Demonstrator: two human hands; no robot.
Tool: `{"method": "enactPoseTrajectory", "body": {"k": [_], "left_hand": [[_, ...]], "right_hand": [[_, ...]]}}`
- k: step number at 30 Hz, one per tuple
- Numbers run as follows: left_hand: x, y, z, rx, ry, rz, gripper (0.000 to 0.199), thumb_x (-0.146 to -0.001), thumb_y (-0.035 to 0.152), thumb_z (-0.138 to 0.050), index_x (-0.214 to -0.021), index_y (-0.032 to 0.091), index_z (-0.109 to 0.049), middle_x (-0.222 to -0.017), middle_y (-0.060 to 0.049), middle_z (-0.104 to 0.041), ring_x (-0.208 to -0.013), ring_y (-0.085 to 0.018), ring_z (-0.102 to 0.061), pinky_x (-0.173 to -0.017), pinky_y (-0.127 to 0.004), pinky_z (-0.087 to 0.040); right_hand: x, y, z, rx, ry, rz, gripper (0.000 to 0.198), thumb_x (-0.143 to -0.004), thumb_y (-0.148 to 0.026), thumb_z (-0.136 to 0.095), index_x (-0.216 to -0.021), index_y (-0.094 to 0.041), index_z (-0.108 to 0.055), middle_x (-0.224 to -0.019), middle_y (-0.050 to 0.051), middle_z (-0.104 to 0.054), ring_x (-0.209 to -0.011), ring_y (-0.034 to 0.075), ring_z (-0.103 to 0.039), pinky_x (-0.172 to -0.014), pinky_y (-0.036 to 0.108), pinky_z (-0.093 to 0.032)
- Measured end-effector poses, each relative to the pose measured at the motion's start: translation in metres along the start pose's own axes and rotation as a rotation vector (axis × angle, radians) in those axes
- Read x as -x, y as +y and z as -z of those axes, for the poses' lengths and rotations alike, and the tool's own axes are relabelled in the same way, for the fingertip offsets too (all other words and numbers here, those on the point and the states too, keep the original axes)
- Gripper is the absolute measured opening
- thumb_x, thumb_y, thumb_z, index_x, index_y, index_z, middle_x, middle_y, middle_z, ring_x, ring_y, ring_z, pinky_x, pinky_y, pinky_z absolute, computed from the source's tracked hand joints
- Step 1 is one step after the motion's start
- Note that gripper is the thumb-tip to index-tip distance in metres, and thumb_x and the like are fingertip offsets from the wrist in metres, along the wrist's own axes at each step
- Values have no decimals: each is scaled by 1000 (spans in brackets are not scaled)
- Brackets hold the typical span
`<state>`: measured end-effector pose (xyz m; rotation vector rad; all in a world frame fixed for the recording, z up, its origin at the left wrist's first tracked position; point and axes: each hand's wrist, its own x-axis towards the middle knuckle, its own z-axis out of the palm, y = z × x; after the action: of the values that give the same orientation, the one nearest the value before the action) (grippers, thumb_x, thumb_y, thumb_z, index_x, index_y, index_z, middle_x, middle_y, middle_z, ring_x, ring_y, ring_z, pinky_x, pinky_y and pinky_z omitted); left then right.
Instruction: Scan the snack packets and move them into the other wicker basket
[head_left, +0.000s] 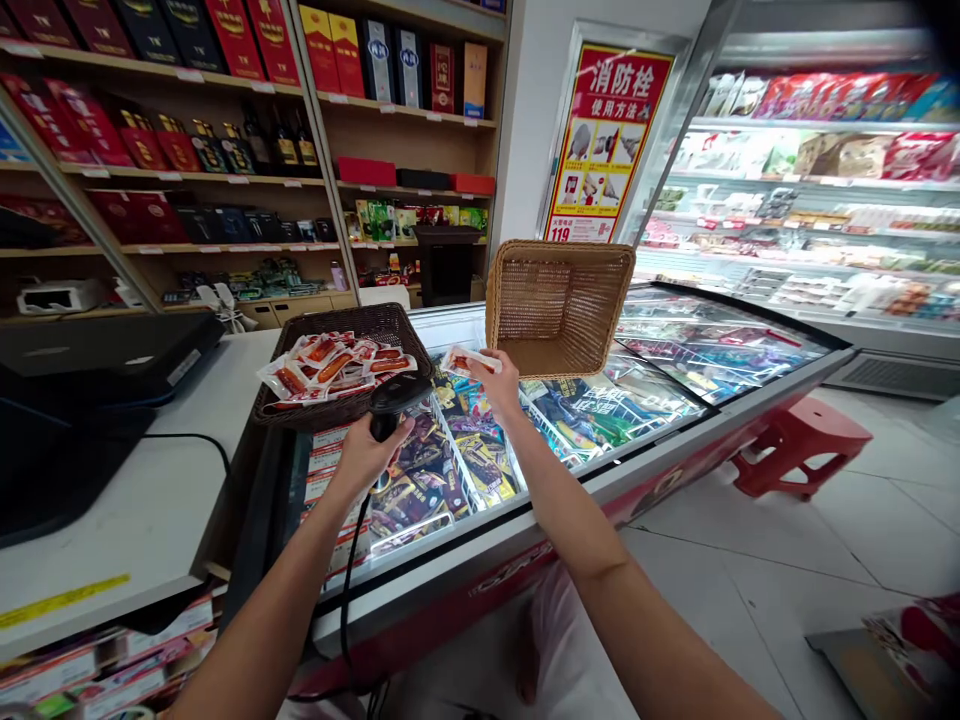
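My left hand (369,455) is wrapped round the handle of a black barcode scanner (401,393), whose cable hangs down past the wrist. In my right hand (501,385) is a small clear packet with a reddish sausage (470,361), pinched at its right end. The packet is a short way right of the scanner's head, apart from it. A dark brown wicker basket (409,325) heaped with packaged sausages (334,365) stands beyond my left hand. Just past my right hand is a light tan wicker basket (559,362), tilted so its inside faces me; no packets show in it.
Both baskets rest on a glass-topped chest freezer (450,535) full of packaged goods. A white counter (150,490) with a black device (97,350) is at left. Shelves of boxes (322,180) stand behind; a red stool (806,445) is at right.
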<state>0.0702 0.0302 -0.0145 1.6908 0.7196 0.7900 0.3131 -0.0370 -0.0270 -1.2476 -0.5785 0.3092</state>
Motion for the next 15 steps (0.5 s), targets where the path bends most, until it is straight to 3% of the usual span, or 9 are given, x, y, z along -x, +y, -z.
{"method": "enactPoseTrajectory", "body": {"k": [11, 15], "left_hand": [[1, -2, -1, -34, -35, 5, 50, -70, 63, -85, -77, 22, -57, -46, 4, -54, -41, -12, -46, -44, -26, -37], [2, 0, -3, -45, -48, 13, 50, -70, 64, -85, -77, 22, -58, -46, 4, -54, -40, -13, -45, -43, -26, -36]], "right_hand": [[4, 3, -2, 101, -33, 22, 58, -72, -59, -83, -111, -21, -65, -97, 4, -76, -80, 19, -73, -59, 25, -56], [2, 6, -4, 60, -22, 7, 59, -69, -60, -85, -109, -21, -64, -94, 3, -75, -74, 17, -71, -56, 24, -55]]}}
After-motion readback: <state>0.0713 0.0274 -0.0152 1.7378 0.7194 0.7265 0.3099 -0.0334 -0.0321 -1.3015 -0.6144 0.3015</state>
